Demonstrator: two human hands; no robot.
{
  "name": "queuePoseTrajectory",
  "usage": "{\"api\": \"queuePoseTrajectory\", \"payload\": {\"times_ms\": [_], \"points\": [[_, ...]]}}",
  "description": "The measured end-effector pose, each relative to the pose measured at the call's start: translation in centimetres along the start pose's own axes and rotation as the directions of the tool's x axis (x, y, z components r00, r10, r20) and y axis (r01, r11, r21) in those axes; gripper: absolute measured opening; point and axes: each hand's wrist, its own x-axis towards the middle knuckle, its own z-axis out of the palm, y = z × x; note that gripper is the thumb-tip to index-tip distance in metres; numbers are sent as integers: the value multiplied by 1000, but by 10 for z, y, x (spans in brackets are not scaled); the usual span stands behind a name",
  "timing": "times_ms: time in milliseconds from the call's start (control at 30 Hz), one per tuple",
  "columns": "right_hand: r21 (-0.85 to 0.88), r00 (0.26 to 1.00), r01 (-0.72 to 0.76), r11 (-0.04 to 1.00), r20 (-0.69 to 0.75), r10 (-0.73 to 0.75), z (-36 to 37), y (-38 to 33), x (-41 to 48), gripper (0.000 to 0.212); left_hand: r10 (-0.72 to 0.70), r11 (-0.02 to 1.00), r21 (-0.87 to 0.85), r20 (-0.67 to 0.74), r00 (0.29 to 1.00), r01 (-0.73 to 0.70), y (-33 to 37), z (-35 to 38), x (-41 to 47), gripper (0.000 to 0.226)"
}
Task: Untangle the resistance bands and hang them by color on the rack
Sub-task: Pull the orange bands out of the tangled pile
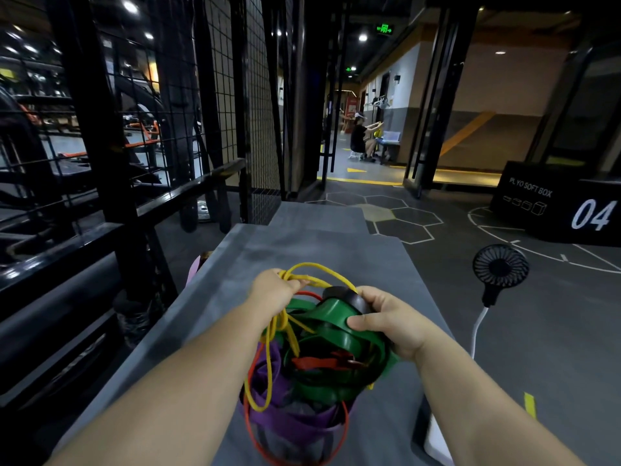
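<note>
A tangled bundle of resistance bands hangs between my hands above a grey padded surface. My left hand grips thin yellow bands that loop up over my fingers and trail down through the bundle. My right hand holds a wide green band together with a black band, thumb pressed on the green one. Below them hang a purple band and thin red bands, all knotted together. No hanging rack for the bands shows clearly.
A black metal frame with wire mesh runs along the left. On the floor to the right stands a small black fan with a white cable. A black plyo box marked 04 sits farther right. A person sits in the far corridor.
</note>
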Motion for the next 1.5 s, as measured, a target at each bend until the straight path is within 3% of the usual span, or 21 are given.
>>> {"api": "queuePoseTrajectory", "payload": {"times_ms": [133, 233, 367, 500, 633, 767, 833, 900, 967, 1033, 1100, 1167, 1267, 1367, 1433, 1500], "points": [[19, 999, 24, 1000, 38, -24, -3, -1, -1, 43, -26, 999, -21, -105, 994, 24, -3, -2, 3, 28], [122, 995, 90, 988, 32, -94, -4, -2, -3, 52, 0, 1000, -20, -97, 995, -2, -6, 1, 5, 24], [228, 988, 126, 966, 56, -142, -3, -6, -4, 51, 48, 992, -118, 114, 992, -34, -9, 8, 1, 25], [277, 984, 116, 954, 96, -148, -4, -6, -2, 59, -14, 966, -238, 333, 943, 99, -7, 13, -12, 25], [221, 994, 52, 974, 83, -71, -7, -5, 3, 70, -29, 928, -317, 458, 888, 194, -5, 16, -22, 25], [126, 1000, 8, 992, 9, -9, -7, -6, 6, 82, -26, 931, -308, 485, 874, 198, -4, 19, -28, 27], [45, 998, -11, 999, -61, 14, -6, -8, 7, 92, -20, 938, -299, 456, 890, 174, -3, 20, -27, 25], [-11, 994, 4, 1000, -110, -5, -3, -9, 5, 88, -8, 933, -330, 388, 922, 147, 1, 19, -29, 17], [-182, 985, 17, 983, -164, -48, -3, -9, 4, 79, -24, 922, -363, 293, 956, 135, 1, 16, -26, 11], [-510, 969, -11, 860, -216, -116, -7, -5, 5, 71, -62, 902, -405, 219, 974, 148, -3, 12, -21, 12], [-799, 949, -62, 598, -232, -212, -8, -1, 5, 64, -109, 902, -392, 197, 974, 180, -7, 9, -18, 10], [-906, 934, 12, 424, -142, -328, 0, 5, 5, 50, -156, 899, -383, 175, 972, 213, -8, 9, -19, 15], [-878, 901, 119, 463, -101, -422, 17, 14, 5, 38, -190, 884, -406, 134, 972, 229, -9, 15, -16, 11], [-857, 918, 98, 505, -117, -378, 25, 13, 4, 46, -210, 874, -423, 118, 971, 240, -10, 15, -14, 10], [-903, 961, 21, 429, -100, -257, 28, 9, 4, 78, -211, 872, -424, 127, 969, 245, -7, 14, -15, 10], [-970, 984, -67, 233, -103, -147, 34, 7, 6, 100, -220, 876, -404, 150, 964, 263, -6, 16, -15, 15]]}}
